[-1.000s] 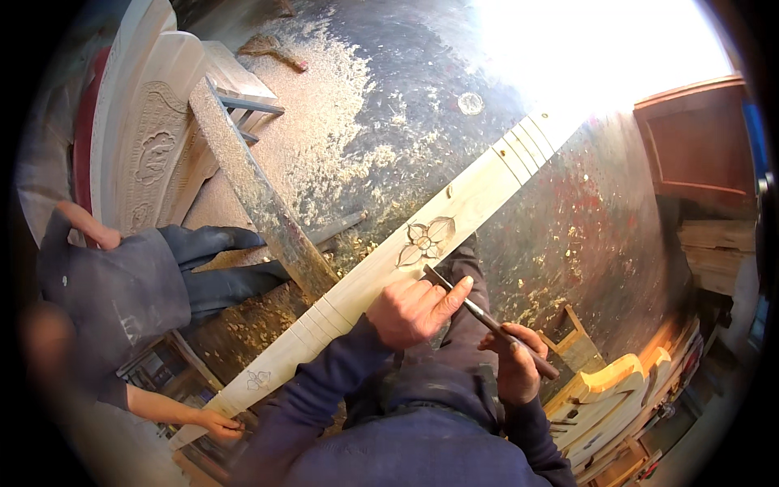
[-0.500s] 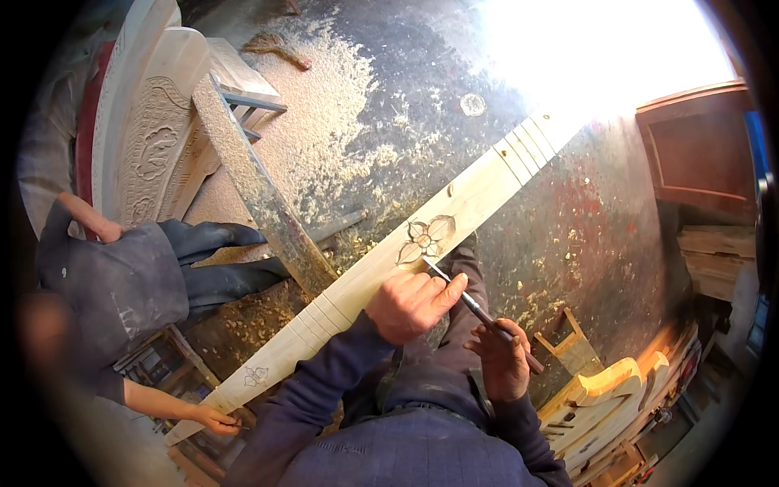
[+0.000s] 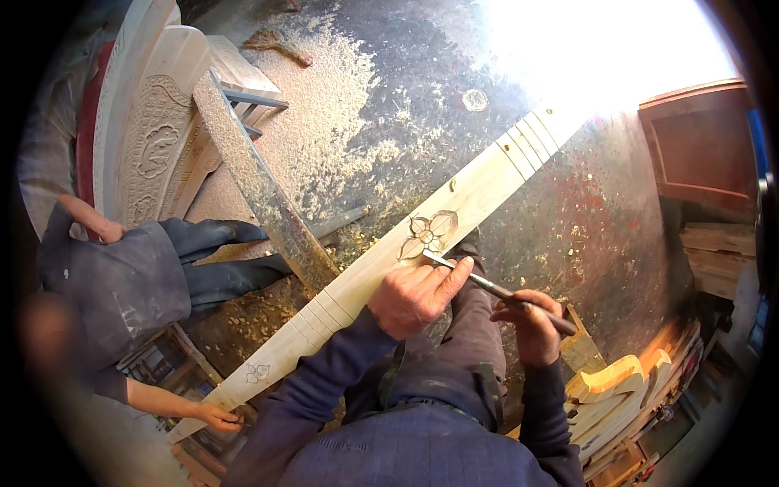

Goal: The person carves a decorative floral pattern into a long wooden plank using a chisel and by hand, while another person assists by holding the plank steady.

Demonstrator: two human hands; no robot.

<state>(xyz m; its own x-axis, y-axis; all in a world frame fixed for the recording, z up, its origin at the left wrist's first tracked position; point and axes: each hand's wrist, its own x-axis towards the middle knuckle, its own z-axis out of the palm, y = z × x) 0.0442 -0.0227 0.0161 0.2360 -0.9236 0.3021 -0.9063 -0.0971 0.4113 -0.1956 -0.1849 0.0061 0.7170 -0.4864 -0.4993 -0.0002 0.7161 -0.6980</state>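
Observation:
A long pale wooden board [image 3: 479, 193] runs diagonally before me, with a carved four-petal flower [image 3: 428, 235] near its middle. Grooves cross the board on either side of the flower. My left hand [image 3: 416, 297] rests at the board's near edge, its fingers closed round the blade end of a wood chisel [image 3: 507, 294]. The chisel's tip touches the lower petals. Farther back, my right hand [image 3: 531, 326] is closed on the dark handle, whose end sticks out to the right.
A co-worker's hand [image 3: 219, 417] is at the board's lower left end, by a smaller drawn flower [image 3: 257, 372]. Sawdust [image 3: 324, 105] covers the floor around a wooden trestle beam [image 3: 260, 178]. Carved panels [image 3: 154, 150] stand at upper left; shaped pale boards [image 3: 621, 398] lie at lower right.
The chisel's handle has swung to the right and its shaft lies flatter. My right hand has moved right and slightly up with it; my left hand stays nearly in place.

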